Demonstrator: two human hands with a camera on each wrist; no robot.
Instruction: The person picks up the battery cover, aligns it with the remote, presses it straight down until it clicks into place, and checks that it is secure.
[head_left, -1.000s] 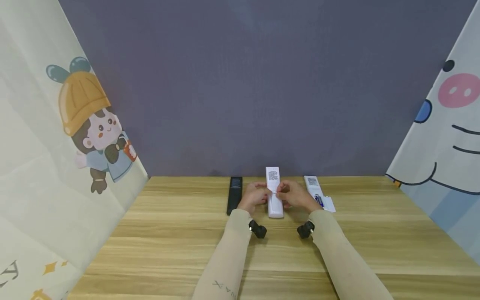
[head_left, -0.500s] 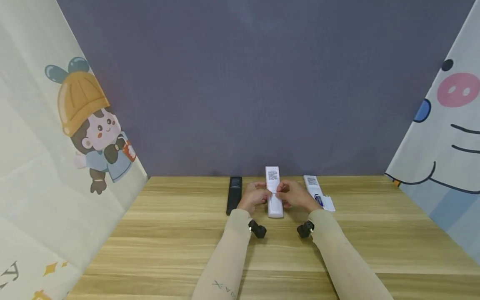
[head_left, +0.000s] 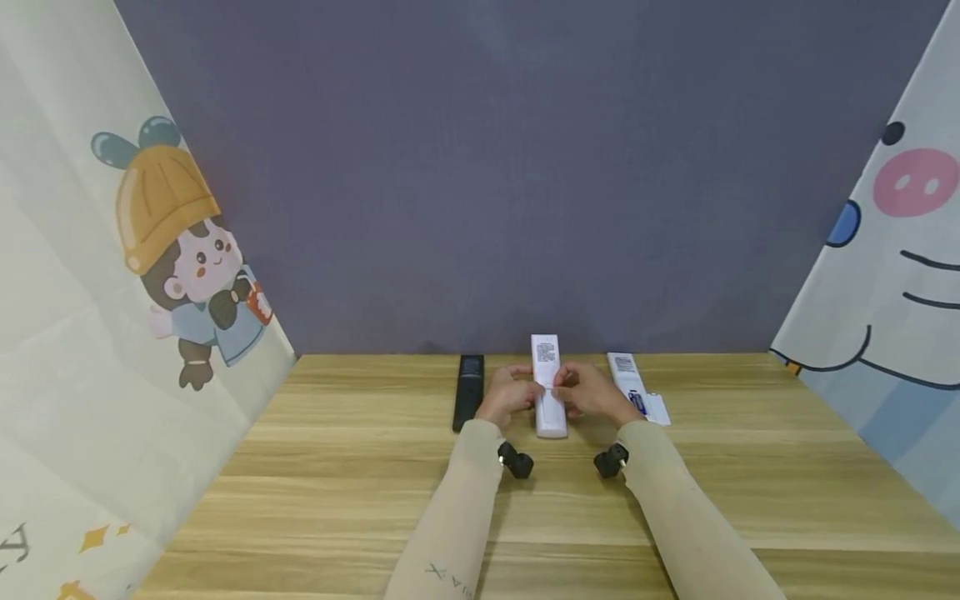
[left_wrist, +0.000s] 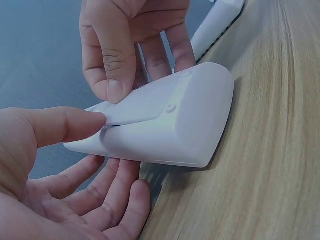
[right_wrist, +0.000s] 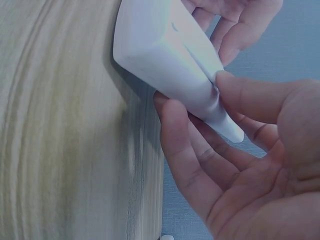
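Observation:
A white remote control (head_left: 551,418) lies back side up between both hands, its printed label toward the far end. My left hand (head_left: 510,395) grips its left edge, thumb on top and fingers curled underneath. On the opposite edge, my right hand (head_left: 589,390) holds it the same way. Both thumbs press at the battery cover (left_wrist: 145,102), and a thin dark gap runs along the cover's edge in the left wrist view. Whether batteries lie under the cover is hidden. In the right wrist view the remote's near end stands close to the table surface.
A black remote control (head_left: 469,392) lies left of my left hand. Right of my right hand is another white remote (head_left: 624,367), its compartment uncovered with blue batteries (head_left: 637,401) inside. Its loose white cover (head_left: 657,409) lies beside it. A dark grey wall (head_left: 480,183) rises behind the wooden table (head_left: 360,492).

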